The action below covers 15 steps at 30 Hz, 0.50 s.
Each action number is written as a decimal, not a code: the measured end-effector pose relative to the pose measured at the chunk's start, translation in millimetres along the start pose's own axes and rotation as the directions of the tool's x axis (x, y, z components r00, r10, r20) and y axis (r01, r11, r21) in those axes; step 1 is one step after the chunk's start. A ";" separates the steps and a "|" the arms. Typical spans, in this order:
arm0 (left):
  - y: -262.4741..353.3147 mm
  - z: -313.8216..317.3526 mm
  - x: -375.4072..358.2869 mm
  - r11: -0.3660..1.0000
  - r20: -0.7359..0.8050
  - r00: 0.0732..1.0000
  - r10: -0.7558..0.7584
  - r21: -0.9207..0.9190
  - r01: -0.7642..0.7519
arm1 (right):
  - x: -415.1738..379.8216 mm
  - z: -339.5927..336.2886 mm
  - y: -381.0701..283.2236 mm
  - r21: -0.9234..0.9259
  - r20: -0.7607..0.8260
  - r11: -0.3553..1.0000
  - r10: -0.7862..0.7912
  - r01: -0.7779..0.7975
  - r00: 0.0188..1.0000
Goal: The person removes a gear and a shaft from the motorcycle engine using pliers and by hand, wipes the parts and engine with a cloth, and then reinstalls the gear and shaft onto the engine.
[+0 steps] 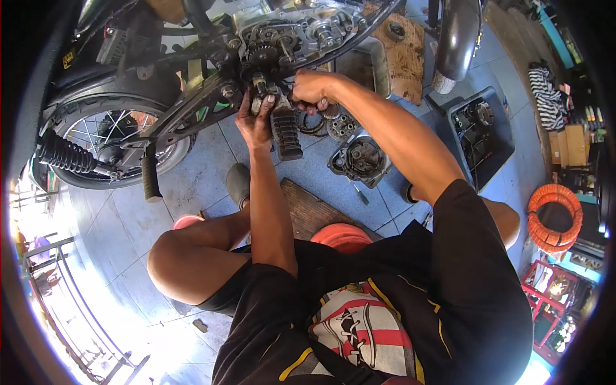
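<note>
Mech. at work on a motorbike (200, 101), both hands up at its lower engine area; clock read from those hands, 12 = straight ahead of the person. Engine (301, 35) sits at 12, side open, w/ a dark toothed gear (263, 54) & other innards showing.

L hand (255, 122): thumb & fingers closed narrow round a small metal part (258, 102) just below the gear. R hand (312, 90): right beside it at approx 3, fingers curled in; can't tell what, if anything, is in the grip. Ribbed footrest (287, 136) hangs at 6, v. near the L hand.

On the blue tile floor (212, 160), toward 4: some rings (312, 125), a round metal plate w/ holes (342, 128), then a big round housing (360, 158), opening up. Small tool (361, 194) lies near 5, just past the housing. Also approx 5: a wooden board (308, 204) & a red stool (340, 235), partly hidden by the person's clothes.

Grey tray (384, 69) at 2, stained cardboard-like sheet (409, 61) next to it. Dark bin (504, 151) at 3, engine-type parts (475, 125) inside. Orange coil (555, 218) at 4, well apart. Spoked wheel (96, 131) btwn 8 & 9, spring shock (64, 154) just beside it.
</note>
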<state>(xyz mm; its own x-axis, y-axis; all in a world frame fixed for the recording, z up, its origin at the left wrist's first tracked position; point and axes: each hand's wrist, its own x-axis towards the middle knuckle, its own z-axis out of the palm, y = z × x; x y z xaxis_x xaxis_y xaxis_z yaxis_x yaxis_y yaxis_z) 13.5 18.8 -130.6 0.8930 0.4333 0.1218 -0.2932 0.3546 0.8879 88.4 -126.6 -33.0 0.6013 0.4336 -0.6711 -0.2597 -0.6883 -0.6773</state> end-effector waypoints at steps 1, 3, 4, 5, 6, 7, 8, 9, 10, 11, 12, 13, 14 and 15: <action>3.2 0.3 -0.9 1.000 0.001 1.000 -0.002 0.030 0.002 | 0.2 1.2 1.8 0.027 -0.004 0.999 -0.024 0.024 1.000; 6.0 2.3 -2.3 1.000 0.001 1.000 -0.012 0.020 0.012 | -0.5 -0.8 2.6 0.028 0.005 0.999 -0.027 0.027 1.000; 7.1 2.5 -1.9 1.000 0.009 1.000 -0.016 0.011 0.015 | -0.2 -1.2 2.8 0.033 0.006 0.999 -0.037 0.037 0.999; 8.4 2.9 -1.0 1.000 0.005 1.000 -0.015 0.012 0.015 | 0.5 -0.5 2.8 0.029 0.007 0.999 -0.040 0.039 0.999; 8.6 2.5 -0.9 0.998 0.011 1.000 -0.007 0.062 0.007 | -1.0 0.0 2.8 0.027 0.011 0.999 -0.039 0.039 0.999; 9.2 2.1 0.2 0.994 0.017 1.000 0.002 0.113 -0.004 | -2.3 -0.3 1.9 0.035 0.012 0.998 -0.043 0.042 0.999; 9.4 2.3 0.7 0.993 0.009 1.000 0.002 0.118 -0.003 | -3.8 1.6 1.6 0.044 0.018 0.998 -0.046 0.045 0.999; 9.1 3.1 2.0 0.987 0.008 1.000 0.013 0.160 -0.014 | -3.3 5.3 3.9 0.045 0.028 0.998 -0.048 0.047 0.998; 10.7 4.4 5.3 0.979 0.009 0.999 0.031 0.202 -0.032 | -1.6 7.9 5.3 0.059 -0.008 0.996 -0.066 0.066 0.998; 13.9 5.0 8.2 0.916 0.021 0.991 0.131 0.380 -0.129 | -0.8 9.9 4.9 0.074 -0.047 0.993 -0.086 0.090 0.995; 21.6 10.2 11.6 0.913 0.021 0.990 0.142 0.384 -0.140 | -1.1 10.3 3.6 0.071 -0.047 0.992 -0.098 0.102 0.994; 29.3 16.8 15.3 0.766 0.010 0.995 0.101 0.637 -0.085 | -1.8 10.2 3.0 0.060 -0.063 0.994 -0.084 0.087 0.995; 35.9 22.4 16.9 0.551 -0.013 0.998 0.061 0.834 -0.023 | -3.3 11.3 4.1 0.055 -0.080 0.996 -0.065 0.070 0.995; 39.1 30.5 22.1 0.488 -0.053 0.994 0.093 0.873 0.001 | -6.5 11.7 3.8 0.032 -0.100 0.994 -0.096 0.100 0.990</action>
<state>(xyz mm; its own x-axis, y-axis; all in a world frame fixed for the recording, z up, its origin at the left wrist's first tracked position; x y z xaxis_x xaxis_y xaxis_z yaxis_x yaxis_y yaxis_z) 32.2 16.9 -79.7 0.8423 0.5080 0.1800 0.1563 -0.5499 0.8205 74.7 -125.3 -34.7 0.6964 0.4373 -0.5690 -0.2220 -0.6227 -0.7503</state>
